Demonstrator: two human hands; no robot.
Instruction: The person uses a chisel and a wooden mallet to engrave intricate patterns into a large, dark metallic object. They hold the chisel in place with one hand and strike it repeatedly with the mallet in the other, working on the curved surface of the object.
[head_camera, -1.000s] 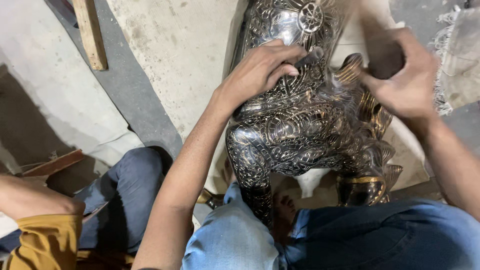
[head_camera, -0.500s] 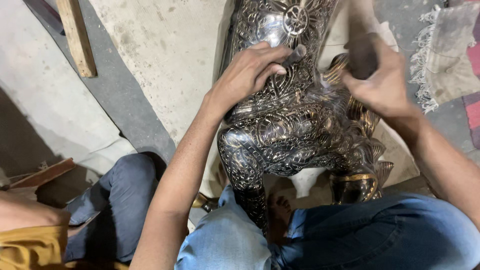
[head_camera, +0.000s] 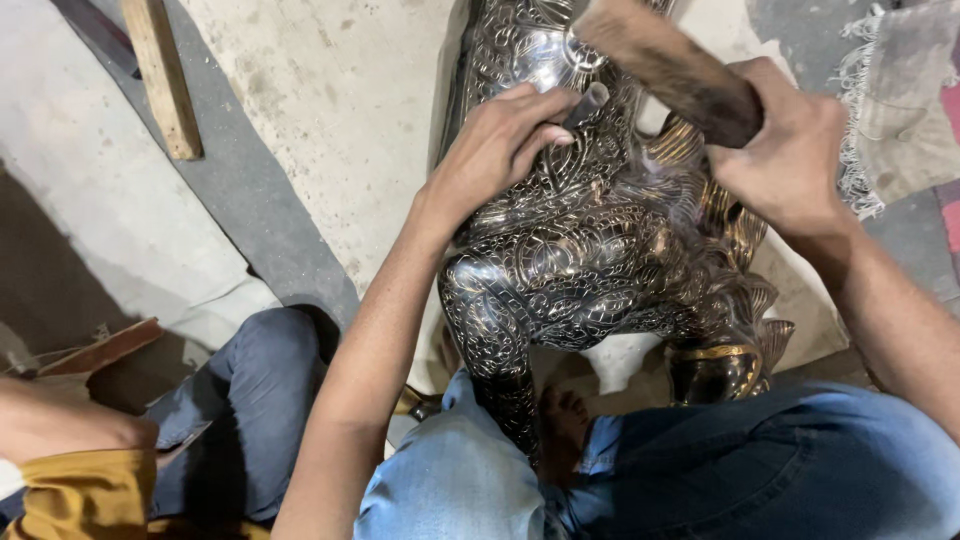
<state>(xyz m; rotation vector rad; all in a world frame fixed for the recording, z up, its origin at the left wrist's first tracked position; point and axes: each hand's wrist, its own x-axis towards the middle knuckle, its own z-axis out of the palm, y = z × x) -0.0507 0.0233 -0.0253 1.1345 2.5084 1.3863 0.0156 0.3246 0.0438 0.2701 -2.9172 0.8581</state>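
Embossed metal figure (head_camera: 590, 260), dark with silver and gold scrollwork, lies on a pale sheet (head_camera: 330, 110) spread over the concrete floor (head_camera: 70, 200), its lower end between the person's knees in blue jeans (head_camera: 800, 470). The left hand (head_camera: 500, 150) rests on the figure's upper part, fingers curled together round a short dark punch (head_camera: 585, 103) whose tip stands against the metal. The right hand (head_camera: 790, 150) is clamped on the handle of a wooden mallet (head_camera: 665, 65), which is raised and tilted above the punch, apart from it and blurred.

A grey strip (head_camera: 250, 200) of floor runs slantwise beside the sheet, and a wooden plank (head_camera: 160, 75) lies across it at the upper left. A fringed grey cloth (head_camera: 900, 100) lies at the upper right, near the right hand. At the lower left sits another person, with a jeans-clad leg (head_camera: 250, 400), a mustard-yellow garment (head_camera: 85, 490) and a bare arm (head_camera: 60, 425); a reddish-brown board (head_camera: 100, 350) lies just beyond that arm.
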